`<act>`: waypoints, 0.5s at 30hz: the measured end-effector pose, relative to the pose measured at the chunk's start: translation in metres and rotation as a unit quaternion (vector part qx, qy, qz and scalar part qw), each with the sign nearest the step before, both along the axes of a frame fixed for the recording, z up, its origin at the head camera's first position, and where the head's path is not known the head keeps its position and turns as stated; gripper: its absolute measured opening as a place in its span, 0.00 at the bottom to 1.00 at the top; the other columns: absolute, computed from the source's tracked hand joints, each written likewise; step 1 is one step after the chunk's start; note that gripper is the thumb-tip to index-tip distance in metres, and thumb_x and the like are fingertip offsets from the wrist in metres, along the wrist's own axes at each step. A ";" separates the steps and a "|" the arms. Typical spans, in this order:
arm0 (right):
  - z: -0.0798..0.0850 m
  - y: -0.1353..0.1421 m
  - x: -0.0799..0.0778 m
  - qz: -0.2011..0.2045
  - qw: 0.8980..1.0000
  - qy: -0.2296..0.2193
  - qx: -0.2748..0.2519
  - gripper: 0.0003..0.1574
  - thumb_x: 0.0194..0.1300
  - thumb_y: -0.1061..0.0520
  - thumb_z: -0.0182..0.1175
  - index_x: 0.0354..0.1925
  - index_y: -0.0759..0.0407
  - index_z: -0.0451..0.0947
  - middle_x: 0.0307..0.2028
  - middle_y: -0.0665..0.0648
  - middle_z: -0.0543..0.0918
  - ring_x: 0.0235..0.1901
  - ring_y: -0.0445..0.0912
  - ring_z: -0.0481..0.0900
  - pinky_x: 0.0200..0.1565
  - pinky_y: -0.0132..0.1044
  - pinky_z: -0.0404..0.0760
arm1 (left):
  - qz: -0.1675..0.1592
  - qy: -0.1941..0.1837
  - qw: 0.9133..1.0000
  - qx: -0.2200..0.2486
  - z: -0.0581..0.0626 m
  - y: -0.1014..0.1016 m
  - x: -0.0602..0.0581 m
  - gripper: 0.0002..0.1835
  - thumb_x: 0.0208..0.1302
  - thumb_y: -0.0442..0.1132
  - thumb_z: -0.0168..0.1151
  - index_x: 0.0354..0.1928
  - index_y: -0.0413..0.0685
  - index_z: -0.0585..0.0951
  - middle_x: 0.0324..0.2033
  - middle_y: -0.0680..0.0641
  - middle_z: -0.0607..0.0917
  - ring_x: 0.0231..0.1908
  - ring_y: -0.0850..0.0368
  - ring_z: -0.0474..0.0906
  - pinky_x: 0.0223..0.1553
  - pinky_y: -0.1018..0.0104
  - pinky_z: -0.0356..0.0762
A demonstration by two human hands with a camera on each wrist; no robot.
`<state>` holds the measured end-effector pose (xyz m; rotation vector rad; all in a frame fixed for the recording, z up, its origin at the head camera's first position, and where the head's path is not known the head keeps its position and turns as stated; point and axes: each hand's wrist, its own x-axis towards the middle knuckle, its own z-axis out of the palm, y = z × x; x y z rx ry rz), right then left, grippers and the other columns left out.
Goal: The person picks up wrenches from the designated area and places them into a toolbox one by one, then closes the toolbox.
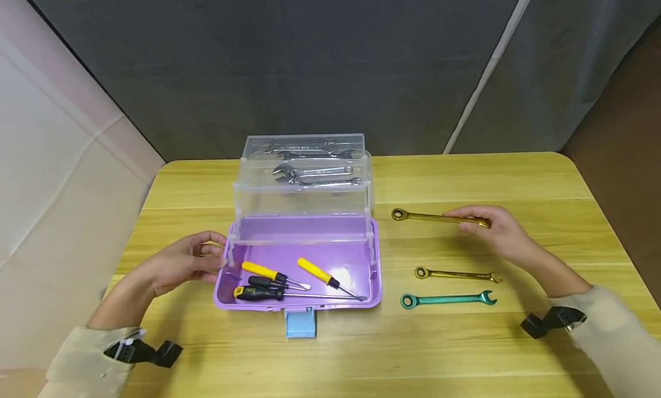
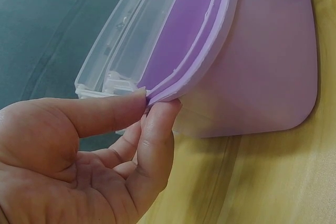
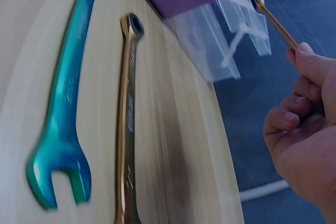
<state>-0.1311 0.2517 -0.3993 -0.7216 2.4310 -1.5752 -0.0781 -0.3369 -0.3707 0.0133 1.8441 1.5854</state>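
Note:
My left hand (image 1: 181, 263) pinches the left rim of a purple toolbox (image 1: 304, 229); in the left wrist view the thumb and index finger (image 2: 160, 129) meet on that rim. My right hand (image 1: 498, 231) holds a gold ratcheting wrench (image 1: 428, 217) near its open end, with the ring end pointing left toward the box. The right wrist view shows this wrench (image 3: 281, 26) raised above the table. Below it on the table lie a second gold wrench (image 1: 457, 275) and a teal wrench (image 1: 449, 299), both with ring ends to the left.
Clear trays (image 1: 302, 200) stand raised over the toolbox's back, several silver wrenches (image 1: 320, 171) in them. Two yellow-handled screwdrivers (image 1: 260, 269) and black-handled ones (image 1: 258, 293) lie in the purple bottom. A blue latch (image 1: 300, 323) hangs in front. A grey curtain (image 1: 310, 59) stands behind the table.

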 end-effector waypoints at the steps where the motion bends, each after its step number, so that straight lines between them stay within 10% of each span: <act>1: 0.000 -0.003 0.000 0.000 1.000 0.000 -0.001 0.19 0.73 0.70 0.57 0.57 0.58 0.83 0.55 0.49 0.85 0.53 0.33 0.78 0.45 0.24 0.80 | -0.001 0.000 1.000 0.001 0.000 0.000 0.000 0.12 0.74 0.28 0.56 0.54 0.42 0.69 0.41 0.50 0.83 0.40 0.55 0.85 0.43 0.64 0.87; 15: 0.015 -0.052 0.002 0.007 1.000 0.005 -0.013 0.16 0.72 0.68 0.59 0.56 0.66 0.82 0.55 0.57 0.85 0.52 0.36 0.80 0.46 0.26 0.80 | -0.001 0.001 1.000 0.004 0.000 0.001 0.000 0.12 0.74 0.27 0.55 0.54 0.41 0.69 0.41 0.49 0.83 0.41 0.54 0.86 0.43 0.62 0.87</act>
